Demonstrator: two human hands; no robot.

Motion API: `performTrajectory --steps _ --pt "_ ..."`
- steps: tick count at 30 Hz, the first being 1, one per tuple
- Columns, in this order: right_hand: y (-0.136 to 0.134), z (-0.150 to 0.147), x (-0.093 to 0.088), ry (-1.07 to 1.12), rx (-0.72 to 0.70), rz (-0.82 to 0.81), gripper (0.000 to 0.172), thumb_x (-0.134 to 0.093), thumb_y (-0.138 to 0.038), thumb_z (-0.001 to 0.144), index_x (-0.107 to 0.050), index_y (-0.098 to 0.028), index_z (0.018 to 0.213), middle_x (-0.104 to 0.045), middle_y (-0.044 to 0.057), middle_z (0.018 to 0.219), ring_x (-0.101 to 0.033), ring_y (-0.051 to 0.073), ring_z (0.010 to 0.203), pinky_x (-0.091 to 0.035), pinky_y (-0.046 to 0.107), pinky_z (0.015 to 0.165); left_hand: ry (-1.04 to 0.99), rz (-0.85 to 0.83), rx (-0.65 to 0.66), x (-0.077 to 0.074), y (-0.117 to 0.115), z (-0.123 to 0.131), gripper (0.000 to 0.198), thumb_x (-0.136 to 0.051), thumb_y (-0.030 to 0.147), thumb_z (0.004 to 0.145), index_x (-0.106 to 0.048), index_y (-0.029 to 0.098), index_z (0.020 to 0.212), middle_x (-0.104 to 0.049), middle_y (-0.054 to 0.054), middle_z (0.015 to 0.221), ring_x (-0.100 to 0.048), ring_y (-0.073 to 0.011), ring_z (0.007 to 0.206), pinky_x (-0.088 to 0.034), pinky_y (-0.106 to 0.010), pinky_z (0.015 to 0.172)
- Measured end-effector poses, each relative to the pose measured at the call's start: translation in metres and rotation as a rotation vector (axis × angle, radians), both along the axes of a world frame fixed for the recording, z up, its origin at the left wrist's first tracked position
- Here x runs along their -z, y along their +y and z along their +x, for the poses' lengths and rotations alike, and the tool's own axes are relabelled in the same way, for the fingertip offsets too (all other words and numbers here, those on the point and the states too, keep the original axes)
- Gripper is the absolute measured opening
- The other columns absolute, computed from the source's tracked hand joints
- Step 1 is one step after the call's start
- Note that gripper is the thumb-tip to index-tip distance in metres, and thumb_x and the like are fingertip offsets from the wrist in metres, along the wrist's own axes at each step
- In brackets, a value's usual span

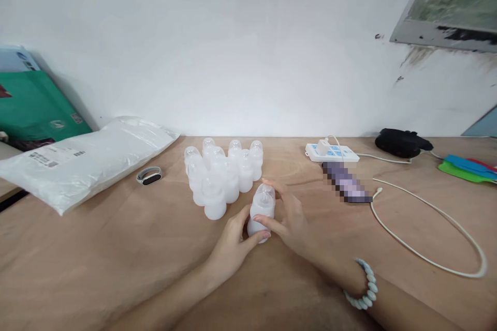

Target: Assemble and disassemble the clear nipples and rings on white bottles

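Observation:
A white baby bottle [261, 210] with a clear dome cap stands slightly tilted low over the wooden table, between my two hands. Around its lower body wrap the fingers of my left hand [233, 235], thumb across the front. My right hand [289, 217] grips the same bottle from the right, with its thumb on the body and its fingertips at the clear cap. Just behind and to the left, several similar white bottles [214, 201] with clear caps stand upright in a tight group. A beaded bracelet [370, 287] circles my right wrist.
A white plastic parcel [93, 160] lies at the left, with a fitness band [150, 176] near it. To the right are a power strip [341, 153], a partly pixelated phone [347, 183], a looped white cable [435, 206] and a black pouch [402, 142]. Behind rises the wall [233, 51].

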State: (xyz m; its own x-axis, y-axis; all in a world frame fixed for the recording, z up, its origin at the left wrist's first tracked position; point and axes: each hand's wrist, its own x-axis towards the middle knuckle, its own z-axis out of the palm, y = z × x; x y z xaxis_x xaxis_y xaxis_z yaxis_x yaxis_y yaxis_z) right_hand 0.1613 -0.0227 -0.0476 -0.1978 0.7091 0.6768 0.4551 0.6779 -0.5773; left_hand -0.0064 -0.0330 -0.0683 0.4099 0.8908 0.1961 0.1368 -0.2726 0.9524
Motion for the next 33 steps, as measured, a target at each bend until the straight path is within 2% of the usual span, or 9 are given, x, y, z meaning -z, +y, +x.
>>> performTrajectory --steps 6,14,17,20,27,33 --pt "0.004 0.001 0.001 -0.062 0.012 0.065 0.050 -0.064 -0.041 0.089 -0.047 -0.025 0.133 -0.065 0.010 0.120 -0.063 0.027 0.106 -0.055 0.044 0.089 -0.001 -0.014 0.013 0.000 0.000 0.000 0.034 -0.066 0.031 0.087 -0.058 0.019 0.117 -0.069 -0.005 0.106 -0.061 -0.0263 0.102 -0.048 -0.035 0.086" --pt "0.010 0.005 -0.004 -0.138 0.060 0.143 0.050 -0.061 -0.047 0.090 -0.047 -0.025 0.133 -0.068 0.010 0.114 -0.066 0.029 0.105 -0.058 0.045 0.088 0.089 0.008 -0.027 -0.001 0.000 0.000 0.026 -0.062 0.037 0.088 -0.060 0.018 0.105 -0.067 -0.003 0.093 -0.057 -0.0211 0.082 -0.043 -0.028 0.068" --pt "0.011 0.007 -0.006 -0.143 0.069 0.112 0.052 -0.064 -0.046 0.089 -0.049 -0.024 0.133 -0.068 0.010 0.115 -0.066 0.030 0.106 -0.057 0.046 0.090 0.125 0.034 -0.043 -0.004 -0.001 0.000 0.025 -0.059 0.040 0.090 -0.060 0.018 0.102 -0.064 -0.002 0.087 -0.053 -0.0184 0.073 -0.039 -0.026 0.062" --pt "0.014 0.008 -0.003 -0.122 0.057 0.063 0.051 -0.064 -0.044 0.088 -0.050 -0.023 0.132 -0.068 0.011 0.115 -0.066 0.028 0.104 -0.058 0.044 0.087 0.163 0.062 -0.051 -0.007 -0.003 0.000 0.027 -0.057 0.041 0.091 -0.060 0.018 0.103 -0.062 -0.001 0.086 -0.051 -0.0179 0.072 -0.038 -0.027 0.062" --pt "0.022 0.011 0.008 -0.040 0.076 -0.028 0.047 -0.063 -0.047 0.087 -0.055 -0.021 0.124 -0.069 0.010 0.108 -0.068 0.025 0.087 -0.059 0.038 0.073 0.188 0.013 -0.025 -0.008 -0.003 0.001 0.032 -0.051 0.046 0.094 -0.057 0.017 0.106 -0.061 -0.003 0.090 -0.052 -0.0207 0.080 -0.041 -0.028 0.066" --pt "0.021 0.011 0.010 0.028 0.059 -0.079 0.043 -0.062 -0.049 0.087 -0.057 -0.021 0.119 -0.071 0.006 0.096 -0.065 0.020 0.074 -0.057 0.032 0.065 0.199 -0.001 -0.033 -0.009 -0.003 0.000 0.030 -0.051 0.047 0.092 -0.056 0.018 0.096 -0.055 -0.001 0.080 -0.047 -0.0180 0.071 -0.039 -0.027 0.062"
